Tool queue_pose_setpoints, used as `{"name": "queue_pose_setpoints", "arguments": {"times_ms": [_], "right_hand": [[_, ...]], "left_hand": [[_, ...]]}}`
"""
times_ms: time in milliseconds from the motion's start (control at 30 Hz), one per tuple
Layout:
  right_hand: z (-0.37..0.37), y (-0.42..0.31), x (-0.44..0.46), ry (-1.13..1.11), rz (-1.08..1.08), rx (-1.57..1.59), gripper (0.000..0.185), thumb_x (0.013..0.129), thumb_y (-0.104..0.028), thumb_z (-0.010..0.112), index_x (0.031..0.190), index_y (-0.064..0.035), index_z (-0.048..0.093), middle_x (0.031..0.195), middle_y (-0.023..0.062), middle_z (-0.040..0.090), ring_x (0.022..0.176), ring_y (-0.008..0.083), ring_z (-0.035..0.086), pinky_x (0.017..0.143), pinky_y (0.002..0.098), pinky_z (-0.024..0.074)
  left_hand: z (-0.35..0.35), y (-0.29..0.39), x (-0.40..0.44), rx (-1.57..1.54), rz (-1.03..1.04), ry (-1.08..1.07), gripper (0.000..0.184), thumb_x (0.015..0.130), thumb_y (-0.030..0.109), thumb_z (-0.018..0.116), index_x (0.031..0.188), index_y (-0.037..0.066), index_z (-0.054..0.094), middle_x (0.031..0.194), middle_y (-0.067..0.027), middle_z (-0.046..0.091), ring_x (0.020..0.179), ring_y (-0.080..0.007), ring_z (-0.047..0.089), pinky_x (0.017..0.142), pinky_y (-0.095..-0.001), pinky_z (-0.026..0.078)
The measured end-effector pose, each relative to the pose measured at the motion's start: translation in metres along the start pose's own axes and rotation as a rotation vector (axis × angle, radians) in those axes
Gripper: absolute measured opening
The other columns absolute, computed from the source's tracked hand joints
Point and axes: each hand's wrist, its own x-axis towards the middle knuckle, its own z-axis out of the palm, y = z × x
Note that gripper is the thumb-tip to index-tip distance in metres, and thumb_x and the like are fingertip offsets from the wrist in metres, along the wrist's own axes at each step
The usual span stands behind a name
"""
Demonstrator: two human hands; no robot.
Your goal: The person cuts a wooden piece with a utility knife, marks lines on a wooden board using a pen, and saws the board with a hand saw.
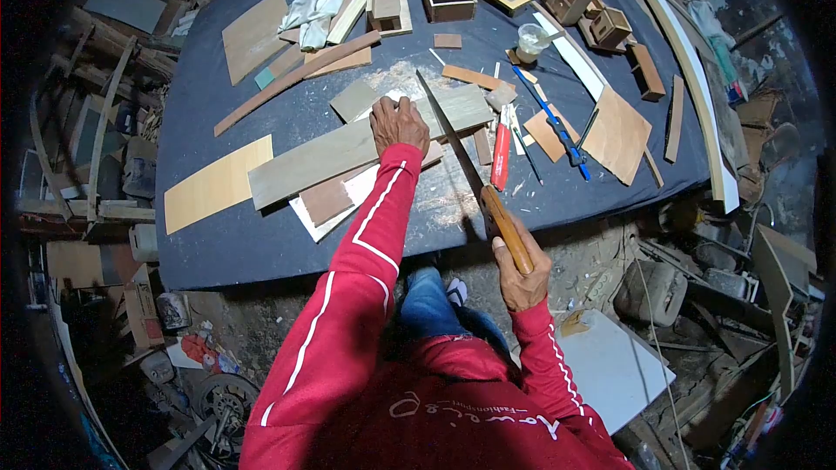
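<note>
My left hand (400, 126) presses on a long grey wooden board (322, 159), its fingers curled over the far edge. In my right hand (522, 265) is the wooden handle of a hand saw (467, 157); the fingers are closed round it. The saw's narrow blade points away from me and crosses the board right of my left hand. Whether its teeth touch the wood I cannot tell. Under the board lie a brown wood piece (326, 200) and a white sheet (312, 228). Sawdust is scattered around them.
A red-handled cutter (501, 155), a blue clamp-like tool (557, 132) and a pencil (528, 157) lie to the right. Small wooden boxes (450, 2), a plastic cup (529, 38) and a white cloth (324, 4) stand farther back. A plywood strip (213, 184) lies left.
</note>
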Motion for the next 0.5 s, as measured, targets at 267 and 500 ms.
{"name": "queue_pose_setpoints", "arguments": {"times_ms": [267,500], "right_hand": [[-0.023,-0.024,-0.030,-0.036,0.091,-0.052,0.040,0.090,-0.007,0.064,0.128,0.0029,0.058,0.111,0.0212,0.068,0.099,0.0265,0.069,0.086,0.0350,0.0523],[0.023,0.010,0.028,0.012,-0.098,0.013,0.039,0.091,-0.008,0.063,0.129,0.0023,0.058,0.104,0.0194,0.070,0.091,0.0241,0.070,0.079,0.0327,0.0536]], "left_hand": [[0.003,-0.003,0.000,-0.010,0.002,-0.028,0.025,0.095,0.025,0.051,0.104,0.007,0.065,0.104,-0.0162,0.052,0.105,-0.0314,0.048,0.094,-0.0445,0.038],[-0.003,0.001,0.001,0.010,-0.003,-0.060,0.024,0.095,0.025,0.051,0.105,0.009,0.065,0.105,-0.0166,0.052,0.105,-0.0316,0.048,0.096,-0.0444,0.037]]}}
